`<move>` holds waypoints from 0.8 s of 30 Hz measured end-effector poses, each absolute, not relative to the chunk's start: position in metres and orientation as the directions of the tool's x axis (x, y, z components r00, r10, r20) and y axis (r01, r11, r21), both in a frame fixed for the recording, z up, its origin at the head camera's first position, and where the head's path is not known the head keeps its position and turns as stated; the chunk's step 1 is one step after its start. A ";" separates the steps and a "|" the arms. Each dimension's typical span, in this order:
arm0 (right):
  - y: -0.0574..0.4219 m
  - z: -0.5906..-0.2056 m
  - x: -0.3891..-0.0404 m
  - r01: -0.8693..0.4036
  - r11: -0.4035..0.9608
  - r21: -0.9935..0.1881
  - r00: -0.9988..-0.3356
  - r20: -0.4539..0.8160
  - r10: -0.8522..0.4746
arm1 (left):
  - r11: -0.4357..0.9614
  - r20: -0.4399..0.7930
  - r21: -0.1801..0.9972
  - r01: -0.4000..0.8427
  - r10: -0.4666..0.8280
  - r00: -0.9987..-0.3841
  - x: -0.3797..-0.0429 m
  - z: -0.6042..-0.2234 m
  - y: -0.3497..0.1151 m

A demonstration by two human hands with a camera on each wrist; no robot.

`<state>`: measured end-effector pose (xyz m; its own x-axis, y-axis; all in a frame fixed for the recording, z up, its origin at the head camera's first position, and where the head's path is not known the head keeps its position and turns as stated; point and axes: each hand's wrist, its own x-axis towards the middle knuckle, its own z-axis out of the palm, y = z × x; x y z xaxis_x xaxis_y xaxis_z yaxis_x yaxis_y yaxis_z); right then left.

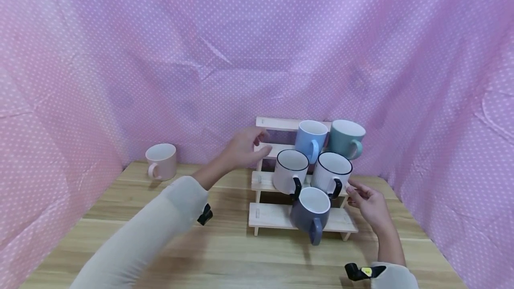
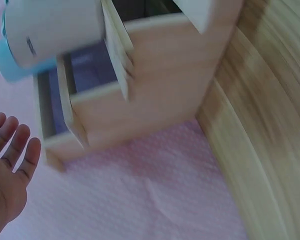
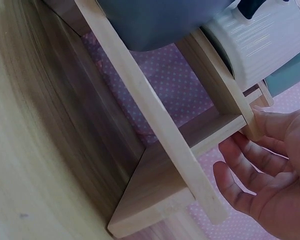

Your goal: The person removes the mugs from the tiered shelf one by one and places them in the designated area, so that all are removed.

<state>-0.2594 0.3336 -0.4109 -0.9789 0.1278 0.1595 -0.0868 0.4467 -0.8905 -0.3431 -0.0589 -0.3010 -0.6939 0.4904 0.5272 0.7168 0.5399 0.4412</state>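
Observation:
A tiered wooden display rack holds several mugs. My right hand is at the right end of its second shelf from the bottom; in the right wrist view, the thumb and fingers pinch that shelf's end. Beside the rack's upper left side, my left hand holds nothing, its fingers relaxed. A dark grey mug stands on the lowest shelf. Above it are two white mugs with black rims and handles, the left one and the right one. Higher up are a light blue mug and a green mug.
A pale pink mug stands apart on the wooden table, at its back left. Pink dotted cloth hangs behind the table and along both sides. The top shelf stands close to the back cloth.

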 end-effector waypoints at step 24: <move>0.335 -0.412 -0.261 -0.099 0.444 -0.890 -0.980 0.166 0.114 | 0.445 0.373 0.595 0.669 0.584 -0.721 -0.320 -0.289 0.038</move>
<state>-0.2613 0.3352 -0.4120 -0.9795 0.1139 0.1662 -0.0994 0.4442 -0.8904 -0.3200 0.0378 -0.2887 -0.7207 0.5841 0.3734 0.6690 0.4447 0.5955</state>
